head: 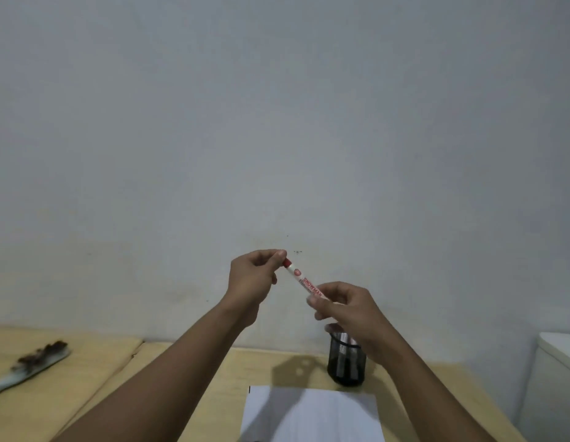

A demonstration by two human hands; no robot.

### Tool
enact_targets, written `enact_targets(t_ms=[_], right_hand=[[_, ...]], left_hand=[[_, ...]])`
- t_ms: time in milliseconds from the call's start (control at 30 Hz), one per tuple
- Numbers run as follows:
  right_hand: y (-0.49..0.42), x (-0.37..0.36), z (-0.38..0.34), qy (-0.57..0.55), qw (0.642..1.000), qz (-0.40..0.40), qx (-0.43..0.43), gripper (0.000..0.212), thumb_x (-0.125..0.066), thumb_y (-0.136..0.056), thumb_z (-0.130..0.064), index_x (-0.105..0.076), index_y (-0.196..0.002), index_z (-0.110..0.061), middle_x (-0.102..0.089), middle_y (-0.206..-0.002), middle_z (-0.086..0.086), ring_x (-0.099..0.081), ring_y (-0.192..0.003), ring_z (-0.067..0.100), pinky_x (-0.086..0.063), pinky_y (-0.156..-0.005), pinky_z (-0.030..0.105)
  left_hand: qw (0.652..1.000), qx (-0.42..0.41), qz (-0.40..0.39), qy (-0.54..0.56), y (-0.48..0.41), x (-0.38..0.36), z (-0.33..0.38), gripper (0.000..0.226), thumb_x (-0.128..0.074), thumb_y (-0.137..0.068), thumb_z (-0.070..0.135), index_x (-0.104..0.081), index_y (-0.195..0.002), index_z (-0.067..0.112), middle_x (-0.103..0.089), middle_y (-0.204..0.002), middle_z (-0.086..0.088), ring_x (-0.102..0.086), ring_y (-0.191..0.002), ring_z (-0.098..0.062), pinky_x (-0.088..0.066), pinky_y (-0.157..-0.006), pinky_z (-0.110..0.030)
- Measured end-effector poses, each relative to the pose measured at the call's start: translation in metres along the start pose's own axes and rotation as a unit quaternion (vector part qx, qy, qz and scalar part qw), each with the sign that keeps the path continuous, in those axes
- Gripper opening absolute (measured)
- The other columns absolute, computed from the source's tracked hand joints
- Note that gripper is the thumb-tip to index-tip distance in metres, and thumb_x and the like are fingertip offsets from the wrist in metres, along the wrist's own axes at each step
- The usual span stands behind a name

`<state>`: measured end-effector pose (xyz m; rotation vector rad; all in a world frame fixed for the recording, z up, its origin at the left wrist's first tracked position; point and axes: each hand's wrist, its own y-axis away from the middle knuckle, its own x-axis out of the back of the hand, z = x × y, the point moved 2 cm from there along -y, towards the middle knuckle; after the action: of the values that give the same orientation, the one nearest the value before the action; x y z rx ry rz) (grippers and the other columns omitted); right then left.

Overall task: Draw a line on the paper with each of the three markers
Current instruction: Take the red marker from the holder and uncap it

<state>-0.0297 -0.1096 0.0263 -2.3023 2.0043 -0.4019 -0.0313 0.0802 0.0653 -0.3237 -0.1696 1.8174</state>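
Observation:
A white marker with red print and a red cap point(301, 278) is held slanted in the air in front of the wall. My left hand point(255, 279) pinches the red cap end between thumb and fingers. My right hand point(347, 306) grips the lower end of the barrel. Below, a white sheet of paper point(312, 413) lies on the yellow table point(181, 378). A black mesh pen cup point(345, 362) stands just behind the paper, with white marker barrels showing inside; my right wrist hides part of its rim.
A brush with dark bristles point(31, 365) lies at the left on a second yellow tabletop. A white object point(554, 378) stands at the right edge. A plain grey wall fills the upper view.

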Motion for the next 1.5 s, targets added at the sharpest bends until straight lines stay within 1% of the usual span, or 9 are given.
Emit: enact_targets(t_ms=[133,300,433,700,900,1067,1133,1267,1500], right_hand=[[0.010,-0.015,-0.010,-0.190,0.981,0.038,0.020,0.016,-0.078,-0.083,-0.006,-0.073,-0.097,-0.001,-0.069,-0.077,0.011,-0.066,-0.064,0.019,-0.058,-0.061,0.027],[0.018,-0.034,-0.014,-0.375,0.926,0.036,-0.013,0.003,-0.073,-0.086,-0.008,-0.075,-0.088,-0.008,-0.069,-0.073,0.006,-0.066,-0.065,0.018,-0.057,-0.062,0.028],[0.019,-0.046,-0.018,-0.370,0.929,0.036,0.000,0.005,-0.073,-0.086,-0.008,-0.076,-0.089,-0.005,-0.076,-0.084,0.011,-0.072,-0.073,0.023,-0.063,-0.067,0.031],[0.016,-0.053,-0.009,-0.364,0.930,0.035,0.027,0.014,-0.069,-0.087,0.004,-0.069,-0.101,0.007,-0.076,-0.089,0.019,-0.074,-0.085,0.030,-0.063,-0.084,0.033],[0.015,-0.057,0.013,-0.240,0.967,0.036,0.081,0.021,-0.071,-0.086,0.004,-0.081,-0.089,-0.015,-0.080,-0.100,0.007,-0.073,-0.104,0.028,-0.055,-0.096,0.039],[0.013,-0.053,0.037,-0.224,0.970,0.057,0.069,0.018,-0.081,-0.078,-0.011,-0.080,-0.096,-0.010,-0.080,-0.099,0.012,-0.075,-0.100,0.027,-0.059,-0.089,0.034],[0.013,-0.052,0.052,-0.230,0.970,0.062,0.049,0.019,-0.080,-0.078,-0.006,-0.078,-0.097,-0.005,-0.080,-0.096,0.016,-0.076,-0.095,0.027,-0.061,-0.084,0.030],[0.015,-0.053,0.080,-0.208,0.976,0.067,0.018,0.017,-0.078,-0.080,0.003,-0.076,-0.097,-0.002,-0.080,-0.085,0.010,-0.075,-0.086,0.026,-0.063,-0.082,0.030],[0.009,-0.052,0.107,-0.217,0.974,0.062,-0.023,0.023,-0.077,-0.080,0.004,-0.072,-0.103,0.006,-0.078,-0.086,0.014,-0.076,-0.087,0.027,-0.063,-0.084,0.033]], left_hand=[[0.999,0.027,0.008,0.043,0.014,0.016,0.002,0.012,-0.075,-0.085,0.028,-0.078,-0.087,0.017,-0.078,-0.082,0.003,-0.044,-0.065,-0.019,-0.033,-0.055,-0.028],[0.998,0.037,-0.013,0.055,0.028,0.024,0.004,0.017,-0.075,-0.085,0.029,-0.077,-0.093,0.014,-0.078,-0.086,0.001,-0.046,-0.066,-0.018,-0.034,-0.058,-0.030],[0.998,0.037,-0.037,0.027,0.038,0.021,-0.005,0.016,-0.074,-0.086,0.027,-0.077,-0.096,0.015,-0.079,-0.088,0.000,-0.049,-0.066,-0.016,-0.037,-0.059,-0.031],[0.996,0.068,0.010,0.049,0.033,0.024,-0.024,0.014,-0.074,-0.085,0.025,-0.079,-0.091,0.013,-0.078,-0.078,0.003,-0.046,-0.069,-0.018,-0.036,-0.059,-0.030],[0.988,0.132,0.036,0.074,0.022,0.034,-0.042,0.021,-0.074,-0.086,0.028,-0.079,-0.086,0.008,-0.075,-0.083,-0.004,-0.047,-0.067,-0.017,-0.040,-0.060,-0.031],[0.993,0.033,0.014,-0.115,0.007,0.067,-0.080,0.010,-0.074,-0.086,0.023,-0.079,-0.082,0.016,-0.078,-0.081,0.003,-0.068,-0.073,-0.008,-0.048,-0.067,-0.027],[0.973,0.012,0.001,-0.230,0.004,0.080,-0.109,0.005,-0.076,-0.083,0.023,-0.079,-0.082,0.020,-0.078,-0.081,0.008,-0.069,-0.083,-0.006,-0.052,-0.078,-0.029],[0.912,0.034,-0.023,-0.408,0.003,0.099,-0.160,0.028,-0.076,-0.081,0.033,-0.072,-0.108,0.030,-0.071,-0.079,0.021,-0.066,-0.087,-0.010,-0.050,-0.089,-0.039],[0.876,0.049,-0.031,-0.480,0.001,0.107,-0.195,0.035,-0.067,-0.083,0.031,-0.065,-0.119,0.028,-0.074,-0.099,0.015,-0.064,-0.099,-0.014,-0.039,-0.093,-0.038]])
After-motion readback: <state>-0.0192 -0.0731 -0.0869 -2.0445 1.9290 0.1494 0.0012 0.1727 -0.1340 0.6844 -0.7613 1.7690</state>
